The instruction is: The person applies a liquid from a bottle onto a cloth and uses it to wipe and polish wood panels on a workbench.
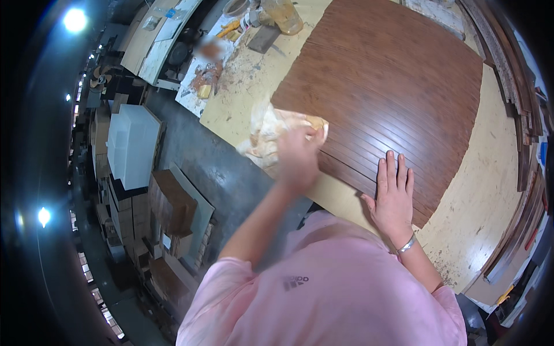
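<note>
Grooved dark-brown wood panel (392, 86), lying flat on the pale workbench (479, 190), set at an angle so that one corner points toward the bench's near edge. Crumpled cream rag (271, 132) at the panel's left corner, partly on the wood and partly spilling onto the bare bench beside its left edge. Left hand (297, 158) on top of the rag, fingers bunched into the cloth (blurred, so the exact grip cannot be told). Right hand (393, 196) pressed flat on the panel near its nearest corner, fingers straight and only slightly spread, thumb out to the side, silver bracelet (407, 244) at the wrist. Pink shirt (329, 288) filling the lower middle of the view. At the bench's far left corner, a clear plastic jug (285, 14) of amber liquid, a flat grey block (264, 38) and small scattered items among stains. Long wooden strips (522, 104) stacked along the bench's right edge. Below the left edge, grey floor with stacked boards (170, 205).
</note>
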Demonstrator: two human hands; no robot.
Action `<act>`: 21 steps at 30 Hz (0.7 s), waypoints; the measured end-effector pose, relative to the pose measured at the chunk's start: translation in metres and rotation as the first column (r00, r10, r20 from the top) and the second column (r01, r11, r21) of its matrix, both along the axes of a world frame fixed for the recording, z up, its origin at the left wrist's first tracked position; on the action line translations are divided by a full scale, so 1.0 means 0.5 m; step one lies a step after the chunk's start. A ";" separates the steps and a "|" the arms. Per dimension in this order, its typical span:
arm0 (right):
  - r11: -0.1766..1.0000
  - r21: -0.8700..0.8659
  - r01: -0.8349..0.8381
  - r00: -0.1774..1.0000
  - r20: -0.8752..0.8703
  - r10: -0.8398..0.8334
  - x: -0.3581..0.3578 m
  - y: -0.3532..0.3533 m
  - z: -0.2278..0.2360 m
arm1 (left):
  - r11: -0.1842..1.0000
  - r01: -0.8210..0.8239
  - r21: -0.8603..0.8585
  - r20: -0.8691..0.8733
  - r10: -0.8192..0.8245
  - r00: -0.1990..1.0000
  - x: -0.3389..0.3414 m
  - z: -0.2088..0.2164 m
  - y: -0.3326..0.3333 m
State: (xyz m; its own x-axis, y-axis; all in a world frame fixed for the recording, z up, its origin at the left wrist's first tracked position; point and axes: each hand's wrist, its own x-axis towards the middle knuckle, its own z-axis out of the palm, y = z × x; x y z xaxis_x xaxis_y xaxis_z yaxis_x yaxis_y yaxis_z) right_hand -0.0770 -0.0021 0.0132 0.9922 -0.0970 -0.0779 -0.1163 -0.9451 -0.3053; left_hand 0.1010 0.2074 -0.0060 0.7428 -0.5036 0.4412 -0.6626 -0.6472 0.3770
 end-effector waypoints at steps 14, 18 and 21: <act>0.998 0.067 -0.015 0.999 0.035 0.012 -0.005 -0.002 0.005 | 0.896 -0.082 0.435 -0.067 0.123 0.990 0.060 0.043 0.015; 0.998 0.060 0.008 1.000 0.016 -0.009 -0.002 -0.003 0.003 | 0.922 0.096 0.374 0.121 -0.151 0.981 -0.082 0.043 -0.149; 0.998 0.064 0.006 0.999 0.035 -0.009 -0.004 -0.008 0.000 | 0.904 0.301 0.303 0.062 -0.333 0.941 -0.076 0.072 -0.180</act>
